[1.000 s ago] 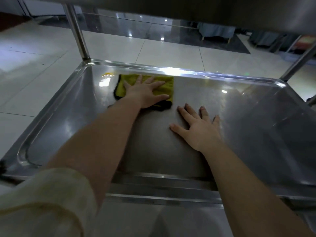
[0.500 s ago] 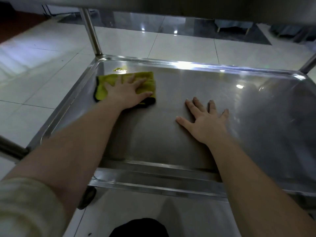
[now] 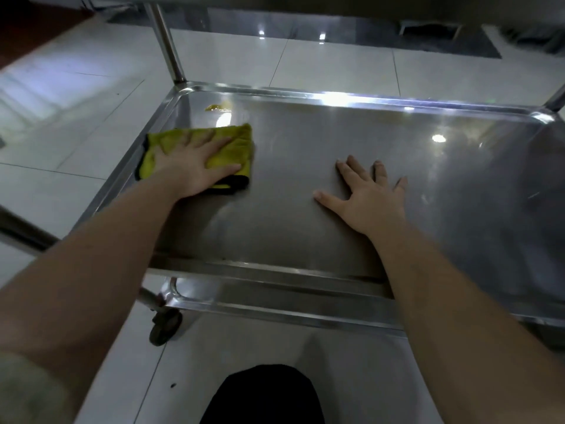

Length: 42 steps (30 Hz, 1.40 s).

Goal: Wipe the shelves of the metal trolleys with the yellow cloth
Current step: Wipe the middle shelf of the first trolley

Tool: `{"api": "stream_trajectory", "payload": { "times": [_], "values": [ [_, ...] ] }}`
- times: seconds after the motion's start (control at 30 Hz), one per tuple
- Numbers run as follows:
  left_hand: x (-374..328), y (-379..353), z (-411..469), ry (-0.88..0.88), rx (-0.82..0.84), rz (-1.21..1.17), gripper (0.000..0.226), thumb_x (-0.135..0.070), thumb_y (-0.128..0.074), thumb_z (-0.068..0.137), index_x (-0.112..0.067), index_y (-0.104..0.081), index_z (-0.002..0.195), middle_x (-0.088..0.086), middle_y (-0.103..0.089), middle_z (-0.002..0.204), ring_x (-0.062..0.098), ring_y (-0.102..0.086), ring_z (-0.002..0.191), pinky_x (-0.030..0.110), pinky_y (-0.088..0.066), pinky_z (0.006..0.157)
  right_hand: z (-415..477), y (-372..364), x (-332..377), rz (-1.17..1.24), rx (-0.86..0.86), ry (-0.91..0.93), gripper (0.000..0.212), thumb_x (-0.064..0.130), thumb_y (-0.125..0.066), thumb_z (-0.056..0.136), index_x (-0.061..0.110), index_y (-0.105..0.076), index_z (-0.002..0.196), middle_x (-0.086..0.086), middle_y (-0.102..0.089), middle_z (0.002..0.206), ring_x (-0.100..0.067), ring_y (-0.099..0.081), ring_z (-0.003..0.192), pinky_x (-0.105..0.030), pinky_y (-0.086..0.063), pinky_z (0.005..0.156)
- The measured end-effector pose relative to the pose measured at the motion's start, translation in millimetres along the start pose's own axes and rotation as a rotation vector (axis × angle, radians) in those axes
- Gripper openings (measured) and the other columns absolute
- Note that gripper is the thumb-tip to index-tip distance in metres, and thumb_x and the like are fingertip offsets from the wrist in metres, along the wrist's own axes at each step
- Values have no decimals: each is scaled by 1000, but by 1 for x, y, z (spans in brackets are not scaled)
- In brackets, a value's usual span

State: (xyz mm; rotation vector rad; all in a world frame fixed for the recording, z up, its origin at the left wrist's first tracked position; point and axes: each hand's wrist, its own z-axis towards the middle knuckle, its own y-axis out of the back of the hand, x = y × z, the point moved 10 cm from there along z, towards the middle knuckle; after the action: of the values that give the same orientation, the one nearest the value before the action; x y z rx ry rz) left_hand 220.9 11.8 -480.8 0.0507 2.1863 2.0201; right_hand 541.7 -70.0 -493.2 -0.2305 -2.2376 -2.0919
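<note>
No text, label, brand, number or sign can be read anywhere in this view.

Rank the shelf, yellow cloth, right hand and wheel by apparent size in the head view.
1. shelf
2. cloth and right hand: about alike. The left hand covers part of the cloth, so these two are not ranked.
3. wheel

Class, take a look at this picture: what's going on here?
A person is wiping a metal trolley shelf. Their left hand presses the yellow cloth flat against the shelf near its left rim, fingers spread. The right hand rests flat on bare metal mid-shelf, holding nothing. A yellowish mark sits in the far left corner, beyond the cloth.
</note>
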Motion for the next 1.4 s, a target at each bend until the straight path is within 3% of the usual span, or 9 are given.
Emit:
{"api": "stream_trajectory", "payload": {
  "times": [0.1, 0.2, 0.33, 0.47, 0.57, 0.73, 1.0, 1.2, 1.4],
  "values": [
    [44, 3, -25, 88, -8, 14, 89, -101, -4, 57, -69, 1, 139, -19, -5, 162, 25, -4, 150, 71, -1, 109, -1, 0, 3, -22, 3, -11, 99, 96, -8, 67, 46, -2, 151, 19, 1, 162, -27, 5, 150, -66, 4, 112],
    [33, -5, -53, 106, -10, -20, 81, -101, -3, 58, -74, 8, 134, -19, -1, 162, 27, 0, 150, 72, 1, 108, -3, 1, 4, -51, 3, -2, 97, 94, -8, 70, 44, -1, 152, 16, 1, 162, -29, 5, 150, -68, 3, 112],
    [-52, -19, -76, -13, 0, -22, 86, -100, -4, 58, -70, 7, 137, -19, 5, 162, 31, 4, 149, 73, -4, 107, -6, 12, 7, -26, -37, -9, 89, 89, -23, 76, 41, -17, 151, 15, -11, 162, -29, -2, 149, -72, 1, 109],
    [-137, -26, -82, -147, -3, -9, 83, -98, -9, 61, -69, 5, 138, -19, 6, 162, 32, 6, 149, 74, -2, 106, -20, 36, -5, 251, -204, -24, 61, 63, -50, 89, 36, -42, 143, 7, -37, 154, -28, -11, 148, -68, -3, 112],
    [-137, -23, -81, -158, -34, -29, 83, -99, -10, 63, -69, 3, 139, -18, 3, 162, 32, 4, 149, 74, -3, 106, -40, 33, -32, 79, -69, 24, 66, 67, -41, 90, 41, -27, 149, 4, -22, 161, -33, -10, 147, -62, -12, 115],
    [-143, -26, -81, -108, -7, -20, 86, -101, -3, 58, -69, 6, 137, -18, 4, 162, 34, 6, 149, 76, -2, 105, -89, 13, -81, -75, 41, -72, 75, 81, -9, 82, 51, -5, 150, 6, -1, 164, -40, 3, 147, -60, 3, 116],
    [-254, -32, -68, -237, 56, -4, 80, -96, -14, 67, -66, -2, 141, -14, 5, 163, 36, 12, 148, 77, 8, 102, -86, 5, -82, -103, 62, -81, 64, 69, -14, 92, 48, 3, 151, 7, 8, 164, -41, 8, 147, -62, 5, 115],
    [-168, -27, -88, -197, 6, -35, 83, -99, -12, 61, -70, -2, 138, -19, -2, 162, 25, 1, 150, 71, -6, 109, -87, 4, -83, -56, 54, -75, 68, 76, -8, 85, 53, 1, 148, 11, 5, 163, -36, 7, 148, -58, 6, 117],
    [42, -12, -118, 194, 58, -150, 84, -106, -15, 48, -81, 1, 127, -22, -1, 161, 23, 3, 150, 69, 1, 112, -87, 4, -81, -57, 37, -88, 67, 75, -9, 87, 52, 3, 148, 11, 5, 163, -36, 7, 148, -59, 6, 117]
  ]
}}
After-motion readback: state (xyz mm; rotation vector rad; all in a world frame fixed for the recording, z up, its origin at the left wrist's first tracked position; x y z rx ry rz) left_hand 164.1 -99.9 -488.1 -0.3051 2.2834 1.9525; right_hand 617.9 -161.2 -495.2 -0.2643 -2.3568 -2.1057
